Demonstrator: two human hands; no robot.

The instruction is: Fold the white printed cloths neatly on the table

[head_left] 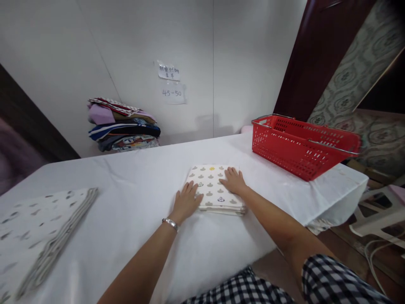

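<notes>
A folded white cloth (210, 185) printed with grey shapes lies flat on the white-covered table in front of me. My left hand (186, 199) rests on its left edge, fingers stretched out and a silver bracelet on the wrist. On the cloth's right side lies my right hand (234, 181), also flat with fingers extended. Both palms face down, and neither hand grips anything. Several layers show along the cloth's near edge. Further left, a larger folded cloth (41, 228) with dark leaf-like marks lies apart from my hands.
A red plastic basket (284, 147) with metal handles stands at the table's back right. A stack of folded garments (125, 126) sits by the wall at the back left. Paper signs (173, 93) hang on the wall. A white stool (379, 211) stands right of the table.
</notes>
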